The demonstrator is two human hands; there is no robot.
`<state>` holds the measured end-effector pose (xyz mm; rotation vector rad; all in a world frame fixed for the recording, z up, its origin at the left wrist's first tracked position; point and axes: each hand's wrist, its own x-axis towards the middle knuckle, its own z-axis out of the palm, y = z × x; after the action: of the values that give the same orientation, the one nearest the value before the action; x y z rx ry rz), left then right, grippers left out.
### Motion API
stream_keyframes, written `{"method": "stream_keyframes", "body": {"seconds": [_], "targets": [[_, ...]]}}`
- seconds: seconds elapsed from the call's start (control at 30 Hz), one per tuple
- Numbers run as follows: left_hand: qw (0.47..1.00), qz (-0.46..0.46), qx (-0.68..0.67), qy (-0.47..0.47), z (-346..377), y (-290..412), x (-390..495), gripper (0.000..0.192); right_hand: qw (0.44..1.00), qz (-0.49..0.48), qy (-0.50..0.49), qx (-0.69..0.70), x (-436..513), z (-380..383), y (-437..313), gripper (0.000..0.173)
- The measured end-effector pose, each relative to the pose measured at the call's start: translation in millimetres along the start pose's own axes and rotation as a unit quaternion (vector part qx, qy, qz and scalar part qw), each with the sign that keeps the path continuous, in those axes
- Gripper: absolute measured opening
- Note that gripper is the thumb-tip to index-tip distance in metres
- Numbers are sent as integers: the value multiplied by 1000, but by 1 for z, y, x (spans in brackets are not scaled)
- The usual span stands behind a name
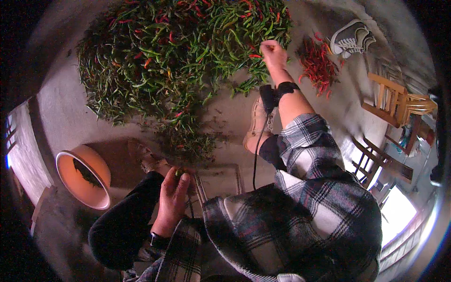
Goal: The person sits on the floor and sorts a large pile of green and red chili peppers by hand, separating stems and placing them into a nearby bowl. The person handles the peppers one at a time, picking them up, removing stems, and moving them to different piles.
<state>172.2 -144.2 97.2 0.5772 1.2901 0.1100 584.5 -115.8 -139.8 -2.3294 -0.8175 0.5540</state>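
A broad heap of chili peppers (197, 53), mostly green with scattered red ones, lies on the floor before me. My right hand (274, 54) is stretched over the heap's right edge, its fingers curled together. A red chili (255, 56) shows beside its fingertips; blur hides whether the hand grips anything. Close to my body, above the left leg, my left hand (173, 195) has its fingers closed around a small green chili (179, 172), of which only a bit shows. To the right of the heap lies a smaller pile of red chilies (319, 67).
An orange bucket (102, 165) with dark green matter inside lies tilted at the left. Stems and scraps (190, 144) litter the floor between my feet. White-laced shoes (348, 42) stand at upper right, above wooden chairs (385, 98). A black cable (259, 151) hangs from my right wrist strap.
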Motion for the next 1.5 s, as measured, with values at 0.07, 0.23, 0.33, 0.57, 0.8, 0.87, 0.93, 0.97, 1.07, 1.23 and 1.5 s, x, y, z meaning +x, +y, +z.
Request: {"method": "stream_keyframes", "body": {"seconds": [0.07,0.23,0.33,0.57,0.8,0.87,0.93,0.97,1.07,1.23,1.5], "targets": [[1000,1,-17,-17,-1,-1,0,18,994,-52,-33,-95,-5,11,-18,25],[1000,-1,-15,-8,-1,-1,0,18,966,-18,-69,-247,-8,22,-47,26],[1000,-4,-12,-13,-4,-1,0,19,986,-15,-44,-161,-3,11,-42,23],[1000,-4,-18,-17,-8,-6,0,20,982,-23,-45,-184,-1,-17,-16,26],[1000,-7,0,-11,-6,-3,-2,20,928,-2,-165,-333,-23,0,-29,21],[1000,-9,-13,-18,-5,-2,-3,20,937,5,-168,-305,-21,3,-31,25],[1000,0,-13,-13,-3,-1,-3,20,960,74,-172,-209,-15,5,-31,34],[1000,5,-6,-4,-3,-1,-3,19,955,81,-165,-234,-12,6,-30,34],[1000,7,-9,-8,-1,1,-3,18,923,82,-144,-347,-5,8,-29,33],[1000,4,-9,-24,-2,4,-4,18,864,42,-250,-435,-9,6,-35,23],[1000,6,-21,3,-2,3,-4,17,964,36,-155,-213,-24,-8,-25,21]]}}
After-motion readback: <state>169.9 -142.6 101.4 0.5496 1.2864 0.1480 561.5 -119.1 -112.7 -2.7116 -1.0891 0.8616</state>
